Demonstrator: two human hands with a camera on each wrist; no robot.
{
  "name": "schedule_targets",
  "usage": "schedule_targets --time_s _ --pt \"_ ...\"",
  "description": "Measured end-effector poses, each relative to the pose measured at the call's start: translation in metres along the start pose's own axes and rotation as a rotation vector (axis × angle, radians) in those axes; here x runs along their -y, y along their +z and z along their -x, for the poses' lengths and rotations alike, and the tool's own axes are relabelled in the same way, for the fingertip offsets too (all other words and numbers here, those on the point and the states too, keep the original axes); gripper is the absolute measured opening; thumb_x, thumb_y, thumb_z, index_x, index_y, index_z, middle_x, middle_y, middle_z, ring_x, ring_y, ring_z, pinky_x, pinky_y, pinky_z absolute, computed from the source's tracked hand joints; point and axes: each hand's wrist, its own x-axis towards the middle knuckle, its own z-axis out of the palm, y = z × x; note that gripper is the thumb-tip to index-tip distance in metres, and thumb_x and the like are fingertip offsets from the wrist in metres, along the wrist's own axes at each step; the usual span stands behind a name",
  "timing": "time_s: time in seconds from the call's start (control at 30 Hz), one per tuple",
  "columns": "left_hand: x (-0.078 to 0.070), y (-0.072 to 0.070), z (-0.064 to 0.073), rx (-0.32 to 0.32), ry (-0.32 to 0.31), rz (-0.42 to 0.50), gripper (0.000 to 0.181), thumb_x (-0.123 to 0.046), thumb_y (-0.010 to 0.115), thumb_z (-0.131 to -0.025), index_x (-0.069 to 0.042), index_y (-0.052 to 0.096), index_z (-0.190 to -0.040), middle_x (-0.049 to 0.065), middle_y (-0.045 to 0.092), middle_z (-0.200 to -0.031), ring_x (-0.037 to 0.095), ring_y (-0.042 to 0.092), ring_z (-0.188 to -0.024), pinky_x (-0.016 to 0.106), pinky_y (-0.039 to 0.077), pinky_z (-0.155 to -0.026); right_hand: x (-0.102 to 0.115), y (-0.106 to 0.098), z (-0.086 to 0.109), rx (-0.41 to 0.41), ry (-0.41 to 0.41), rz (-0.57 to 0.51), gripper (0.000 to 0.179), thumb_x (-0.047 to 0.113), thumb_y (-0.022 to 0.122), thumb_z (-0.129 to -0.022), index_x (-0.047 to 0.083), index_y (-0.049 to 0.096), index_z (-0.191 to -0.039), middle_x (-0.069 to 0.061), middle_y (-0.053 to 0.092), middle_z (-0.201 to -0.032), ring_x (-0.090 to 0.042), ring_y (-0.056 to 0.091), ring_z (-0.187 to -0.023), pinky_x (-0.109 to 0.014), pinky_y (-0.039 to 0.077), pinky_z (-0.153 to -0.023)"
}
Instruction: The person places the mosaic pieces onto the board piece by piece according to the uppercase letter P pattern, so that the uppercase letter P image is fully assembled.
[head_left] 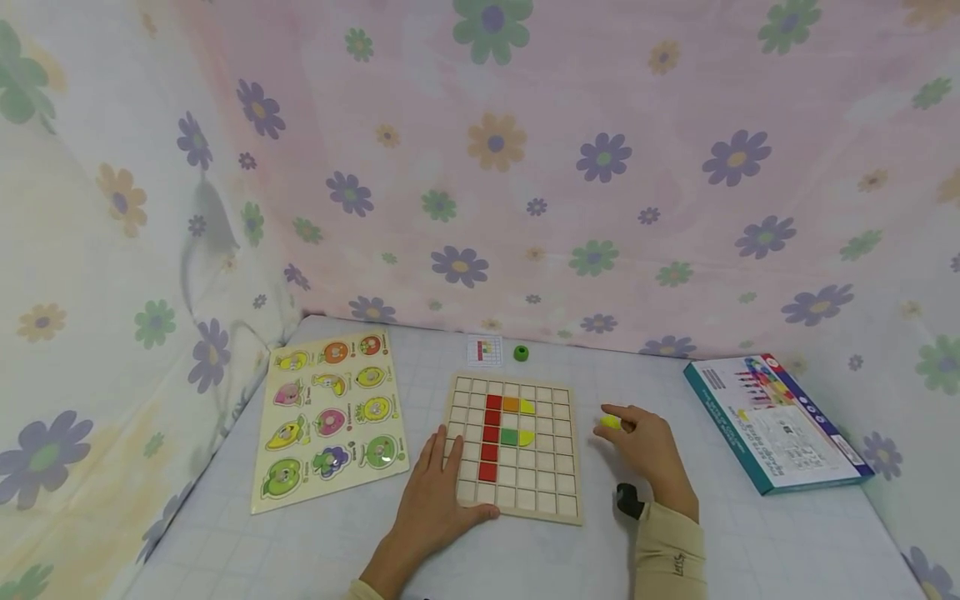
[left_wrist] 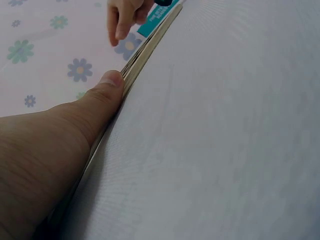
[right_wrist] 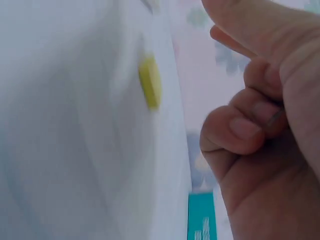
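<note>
My left hand (head_left: 435, 496) lies on the left front corner of a wooden grid board (head_left: 528, 507), fingers extended and thumb (left_wrist: 107, 87) along the front edge. A column of red squares (head_left: 491, 434) sits in the grid. Beside it are an orange square (head_left: 511, 405), a green square (head_left: 509, 437) and yellow rounded pieces (head_left: 527, 437). To the right of the board, my right hand (head_left: 648, 442) hovers over a loose yellow piece (right_wrist: 150, 82) on the table. Its thumb and index finger are spread apart, the other fingers curled, and the piece shows apart from them in the right wrist view.
Left of the board lies a fruit puzzle (head_left: 330, 417). Behind the board are a small pattern card (head_left: 485, 351) and a green ring-shaped piece (head_left: 521, 353). A teal-edged box (head_left: 780, 425) lies at the right. Flowered cloth (head_left: 525, 167) hangs around the table.
</note>
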Motion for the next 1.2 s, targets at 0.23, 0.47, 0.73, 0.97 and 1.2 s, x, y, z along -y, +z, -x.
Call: schedule_targets --time_s 0.23,0.47,0.73,0.97,1.2 --pt "0.000 0.000 0.000 0.008 -0.011 0.004 0.123 -0.085 0.070 -0.068 -0.008 0.036 -0.159 0.019 0.021 -0.169 0.040 0.025 -0.155 0.054 0.035 -0.122 -0.019 -0.008 0.005 -0.008 0.098 0.009 0.056 0.040 0.077 -0.091 0.014 0.065 -0.140 -0.007 0.049 -0.087 -0.021 0.044 -0.081 -0.034 0.037 -0.068" --pt "0.000 0.001 0.001 0.005 -0.004 0.016 0.123 -0.085 0.070 -0.068 -0.008 0.037 -0.158 0.020 0.021 -0.169 0.041 0.025 -0.154 0.054 0.035 -0.121 -0.023 -0.005 0.007 0.005 0.150 -0.011 0.058 0.041 0.076 -0.091 0.010 0.065 -0.138 -0.026 0.061 -0.133 -0.036 0.057 -0.114 -0.055 0.050 -0.098" --pt "0.001 0.002 0.001 0.007 -0.008 0.003 0.125 -0.086 0.069 -0.067 -0.009 0.036 -0.159 0.018 0.020 -0.170 0.040 0.025 -0.155 0.054 0.034 -0.122 -0.022 0.000 0.004 0.015 0.156 0.028 0.060 0.044 0.075 -0.091 0.006 0.065 -0.136 -0.031 0.060 -0.137 -0.046 0.057 -0.126 -0.060 0.050 -0.103" --pt "-0.001 0.000 0.000 0.011 -0.011 0.011 0.123 -0.083 0.071 -0.068 -0.008 0.036 -0.159 0.019 0.020 -0.170 0.040 0.024 -0.155 0.055 0.035 -0.121 -0.022 0.008 0.000 -0.034 0.151 0.074 0.053 0.038 0.074 -0.092 0.003 0.068 -0.131 -0.027 0.065 -0.128 -0.039 0.061 -0.113 -0.058 0.051 -0.098" --pt "-0.001 -0.002 -0.001 0.013 -0.011 0.012 0.123 -0.083 0.072 -0.068 -0.008 0.036 -0.159 0.019 0.020 -0.169 0.040 0.024 -0.155 0.055 0.035 -0.121 -0.020 0.015 -0.007 -0.068 0.159 0.099 0.045 0.031 0.069 -0.094 0.000 0.068 -0.127 -0.019 0.066 -0.102 -0.030 0.058 -0.092 -0.042 0.051 -0.077"
